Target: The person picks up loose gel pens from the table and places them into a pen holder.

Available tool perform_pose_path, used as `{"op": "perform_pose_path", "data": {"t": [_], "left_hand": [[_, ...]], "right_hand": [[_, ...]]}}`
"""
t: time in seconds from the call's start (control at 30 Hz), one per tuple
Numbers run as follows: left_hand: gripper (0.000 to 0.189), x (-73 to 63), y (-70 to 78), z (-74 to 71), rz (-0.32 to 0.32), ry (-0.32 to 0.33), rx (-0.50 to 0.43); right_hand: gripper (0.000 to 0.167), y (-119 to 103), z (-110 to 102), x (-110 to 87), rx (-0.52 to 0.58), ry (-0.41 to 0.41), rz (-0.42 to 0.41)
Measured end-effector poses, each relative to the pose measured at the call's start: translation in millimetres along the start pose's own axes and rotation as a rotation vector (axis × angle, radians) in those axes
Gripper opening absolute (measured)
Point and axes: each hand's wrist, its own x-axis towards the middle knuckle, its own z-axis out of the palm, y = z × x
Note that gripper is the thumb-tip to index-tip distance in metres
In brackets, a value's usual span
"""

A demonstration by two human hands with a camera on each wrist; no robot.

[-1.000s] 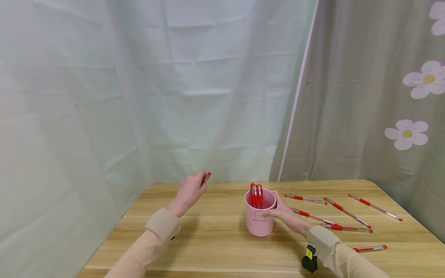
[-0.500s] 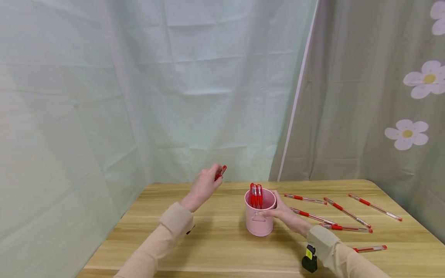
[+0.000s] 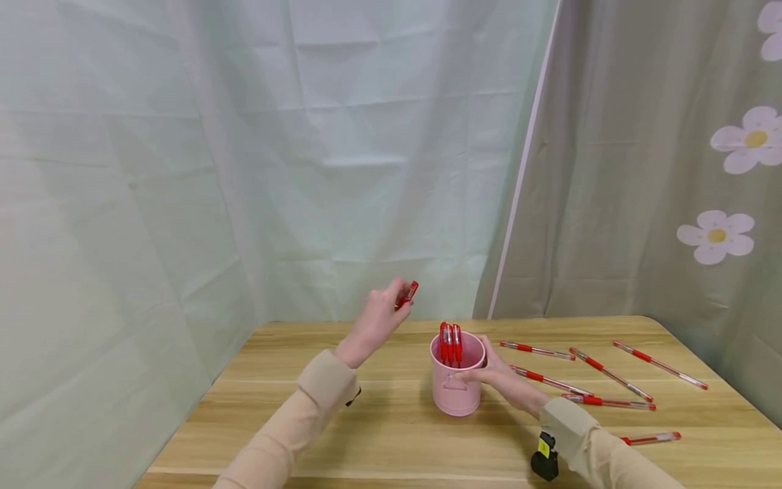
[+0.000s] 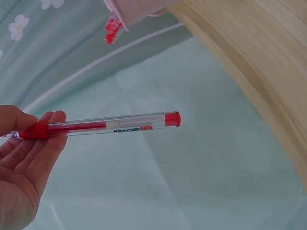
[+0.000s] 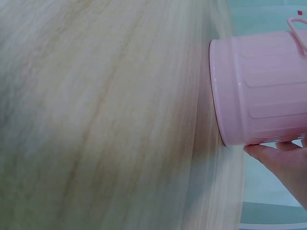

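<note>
Between thumb and fingers, my left hand [image 3: 380,316] pinches a red gel pen [image 4: 120,125] by its red grip, raised above the table and left of the pink bucket-shaped pen holder [image 3: 456,394]. The pen's clear barrel and red end cap point away from the hand in the left wrist view. Several red pens [image 3: 450,345] stand together in the holder, leaning at its left side. My right hand [image 3: 497,373] grips the holder from its right side, thumb near the small front handle. The holder [image 5: 268,86] stands upright on the table.
On the wooden table [image 3: 379,441], several red gel pens [image 3: 601,370] lie scattered right of the holder, some close to the right forearm. A black wrist camera with a yellow label [image 3: 544,455] hangs under the right sleeve. Curtains [image 3: 366,170] hang behind the table.
My left hand has moved right and slightly up with the pen, closer to the holder. The right hand, holder and scattered pens have stayed in place.
</note>
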Motion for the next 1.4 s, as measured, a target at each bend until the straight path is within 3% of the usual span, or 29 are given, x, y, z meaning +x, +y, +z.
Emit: {"op": "perform_pose_path", "data": {"t": [0.37, 0.5, 0.77, 1.03, 1.4], "left_hand": [[0.019, 15.6, 27.9, 9.0, 0.04, 0.07, -0.185], [0.019, 18.0, 32.3, 13.2, 0.028, 0.087, -0.222], [0.022, 18.6, 30.3, 27.2, -0.033, 0.087, -0.316], [0.044, 13.2, 22.0, 42.1, -0.065, 0.083, -0.415], [0.033, 4.2, 16.2, 51.3, -0.152, 0.038, -0.398]], "right_hand": [[0.073, 0, -1, -2.0, 0.003, 0.001, 0.02], [0.073, 0, -1, -2.8, 0.001, 0.005, 0.016], [0.073, 0, 0, -2.5, -0.001, 0.011, 0.012], [0.071, 1, 3, -2.0, 0.001, 0.016, 0.004], [0.072, 1, 3, -1.1, 0.011, 0.035, -0.014]]}}
